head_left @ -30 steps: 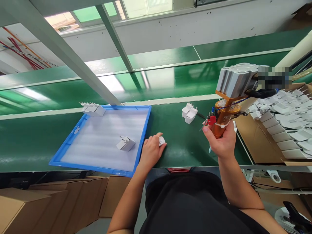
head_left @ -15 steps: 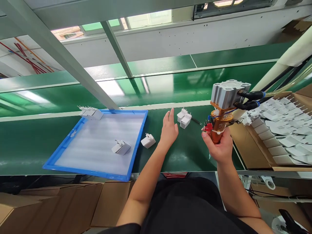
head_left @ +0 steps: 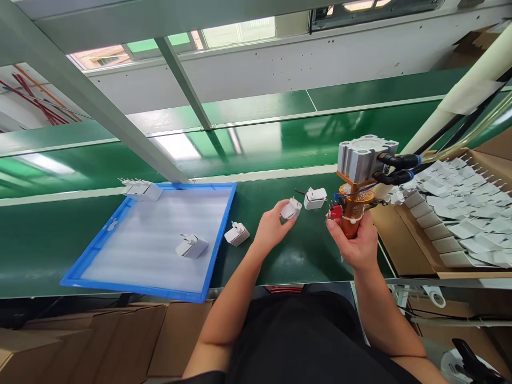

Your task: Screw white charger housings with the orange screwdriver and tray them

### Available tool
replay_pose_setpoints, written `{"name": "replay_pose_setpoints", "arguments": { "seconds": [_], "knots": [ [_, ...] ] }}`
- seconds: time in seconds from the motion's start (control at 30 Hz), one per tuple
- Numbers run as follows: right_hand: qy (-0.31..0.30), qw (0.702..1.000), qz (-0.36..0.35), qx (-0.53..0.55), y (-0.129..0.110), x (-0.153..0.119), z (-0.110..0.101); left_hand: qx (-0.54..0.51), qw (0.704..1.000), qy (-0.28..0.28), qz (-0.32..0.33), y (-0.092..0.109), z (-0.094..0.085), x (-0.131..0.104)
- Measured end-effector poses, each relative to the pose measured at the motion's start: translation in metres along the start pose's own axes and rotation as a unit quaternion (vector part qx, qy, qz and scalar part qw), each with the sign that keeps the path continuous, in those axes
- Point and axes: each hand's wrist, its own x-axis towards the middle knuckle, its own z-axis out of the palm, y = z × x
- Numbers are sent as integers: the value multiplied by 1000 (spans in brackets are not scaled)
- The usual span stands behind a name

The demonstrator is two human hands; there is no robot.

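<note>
A white plug adapter [head_left: 291, 208] is held between the thumb and fingers of my left hand [head_left: 272, 226], above the green bench. My right hand [head_left: 358, 240] is wrapped round the orange metal body of a pneumatic tool [head_left: 351, 226], with its thumb by a red part on the tool's side. The tool has a silver block on top. Between my hands, a second white adapter [head_left: 315, 198] lies on the bench beside a thin dark object. Left of my left hand sits another adapter [head_left: 237, 234], close to the blue rim of a tray.
The blue-rimmed tray [head_left: 221, 234] carries an adapter [head_left: 192, 246] near its right side and a row of adapters [head_left: 142, 190] at its back left corner. On the right, a cardboard box [head_left: 404, 242] holds several white adapters. Black and clear hoses run from the tool to the upper right.
My left hand was open and has closed on one of the two adapters, lifting it off the bench. The remaining adapter has turned. My right hand keeps its grip on the tool.
</note>
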Motion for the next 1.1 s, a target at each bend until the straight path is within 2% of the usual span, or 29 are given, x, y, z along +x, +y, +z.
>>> {"name": "replay_pose_setpoints", "arguments": {
  "seconds": [0.13, 0.2, 0.27, 0.4, 0.47, 0.53, 0.6, 0.67, 0.7, 0.77, 0.87, 1.1],
  "knots": [
    [-31, 997, 40, 64, -4, -1, 6, -32, 999, -30, 12, -21, -11, -68],
    [-50, 991, 61, 109, -6, -2, 12, -64, 997, -40, 13, -33, -12, -90],
    [-62, 984, 79, 145, -8, -2, 19, -109, 993, -43, 7, -43, -10, -102],
    [-91, 975, 91, 179, -16, -2, 31, -254, 967, -16, -30, -55, -5, -107],
    [-106, 972, 93, 188, -22, -1, 36, -292, 956, 8, -42, -59, -1, -107],
    [-113, 969, 96, 197, -27, 0, 42, -239, 970, 47, -14, -61, 3, -108],
    [-115, 967, 96, 206, -33, 0, 48, -120, 986, 96, 65, -60, 9, -110],
    [-111, 965, 94, 218, -40, 2, 55, -4, 980, 137, 143, -58, 17, -111],
    [-108, 964, 92, 224, -44, 3, 59, 33, 975, 149, 163, -56, 22, -111],
    [-94, 964, 89, 232, -53, 5, 67, 76, 970, 163, 166, -51, 29, -111],
    [-85, 967, 89, 225, -64, 9, 77, 79, 969, 161, 168, -44, 33, -113],
    [-44, 986, 55, 151, -83, 14, 85, 35, 985, 118, 119, -32, 5, -121]
  ]
}}
